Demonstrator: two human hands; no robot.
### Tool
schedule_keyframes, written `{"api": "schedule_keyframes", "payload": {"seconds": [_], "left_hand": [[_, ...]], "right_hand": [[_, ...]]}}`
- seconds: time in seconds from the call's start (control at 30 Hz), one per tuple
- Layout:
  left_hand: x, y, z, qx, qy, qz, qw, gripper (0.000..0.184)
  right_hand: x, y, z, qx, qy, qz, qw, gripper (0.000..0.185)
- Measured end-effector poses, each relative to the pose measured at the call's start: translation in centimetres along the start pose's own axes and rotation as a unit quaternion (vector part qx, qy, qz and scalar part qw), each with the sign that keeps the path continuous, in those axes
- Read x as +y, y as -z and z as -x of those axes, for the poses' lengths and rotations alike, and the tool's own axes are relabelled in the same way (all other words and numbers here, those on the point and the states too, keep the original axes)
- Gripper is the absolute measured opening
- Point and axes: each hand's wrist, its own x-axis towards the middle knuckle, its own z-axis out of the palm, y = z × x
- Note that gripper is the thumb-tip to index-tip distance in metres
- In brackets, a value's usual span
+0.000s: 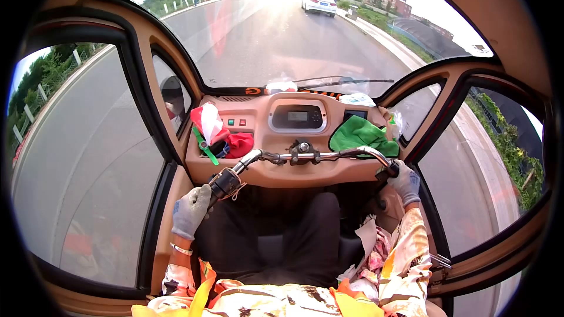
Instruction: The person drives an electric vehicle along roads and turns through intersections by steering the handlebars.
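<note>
- Head view: a person's left hand point(191, 212), in a gray glove, has its fingers wrapped around the left end of the handlebar point(332, 156).
- The right hand point(405, 184) wears a glove too, and its fingers are curled tight around the right end.
- The handlebar goes across the middle, between the person's dark pants point(314, 235) and the tan dashboard point(264, 171).
- A red and white cloth point(209, 123) and a green strap point(204, 147) lie on the dashboard's left side.
- A small screen point(298, 117) is in the middle, and a green cloth point(361, 136) lies on the right.
- Out front, a white car point(319, 3) is on the road point(252, 35).
</note>
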Motion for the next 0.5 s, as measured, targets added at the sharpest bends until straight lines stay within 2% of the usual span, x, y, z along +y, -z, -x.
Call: {"api": "schedule_keyframes", "payload": {"seconds": [0.1, 0.5], "left_hand": [[0.1, 0.2, 0.0, -0.009, 0.006, 0.001, 1.0, 0.058], [0.2, 0.0, 0.0, 0.004, 0.014, -0.01, 1.0, 0.057]], "right_hand": [[0.2, -0.1, 0.0, 0.005, 0.024, 0.004, 1.0, 0.052], [0.4, -0.1, -0.1, 0.01, 0.026, 0.003, 1.0, 0.053]]}}
